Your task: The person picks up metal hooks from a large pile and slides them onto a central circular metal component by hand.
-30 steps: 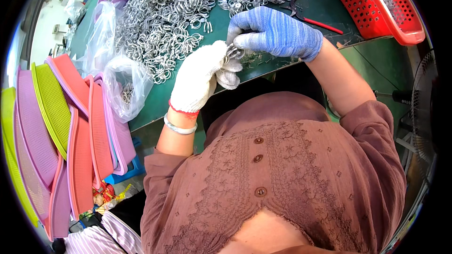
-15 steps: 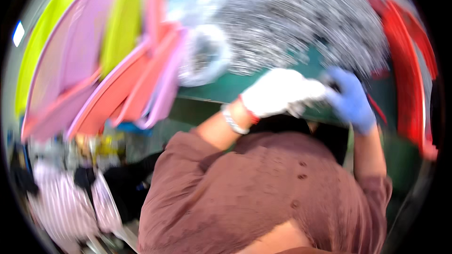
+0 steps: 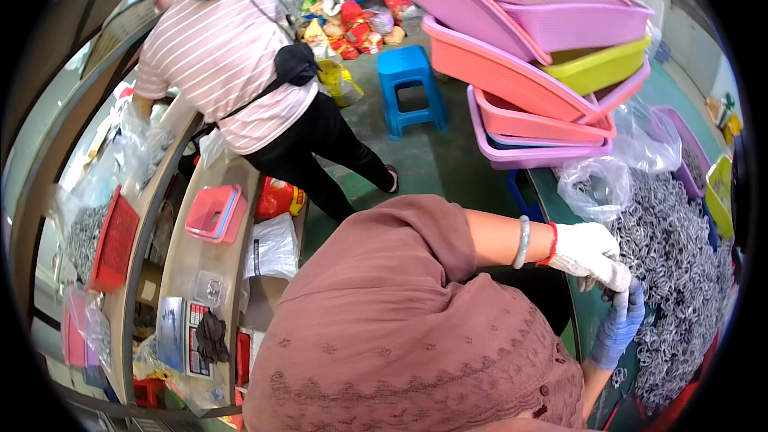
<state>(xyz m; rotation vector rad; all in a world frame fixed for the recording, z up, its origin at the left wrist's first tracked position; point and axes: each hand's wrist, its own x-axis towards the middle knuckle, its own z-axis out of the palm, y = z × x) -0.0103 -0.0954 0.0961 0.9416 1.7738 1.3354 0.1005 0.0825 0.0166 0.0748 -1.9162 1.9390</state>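
My left hand (image 3: 586, 253), in a white knit glove with a red cuff, is closed at the fingertips. Its fingers meet those of my right hand (image 3: 618, 328), which wears a blue glove and is closed too. Anything pinched between them is too small or too covered to make out. Both hands are over the near edge of a green table (image 3: 590, 314). Right beside them spreads a large heap of small grey looped metal pieces (image 3: 680, 280). An open clear plastic bag (image 3: 596, 188) with more grey pieces lies just beyond my left hand.
Pink, purple and lime plastic baskets (image 3: 512, 72) are stacked high at the table's far end. A blue stool (image 3: 410, 88) stands on the floor. Another person (image 3: 240, 64) in a striped top bends at a shelf (image 3: 188, 268) on the left, which holds small trays and a red basket (image 3: 116, 240).
The view has swung left, bringing the other person, the shelf and the stool into sight. My hands and the heap now appear farther right; the hands stay together at the fingertips.
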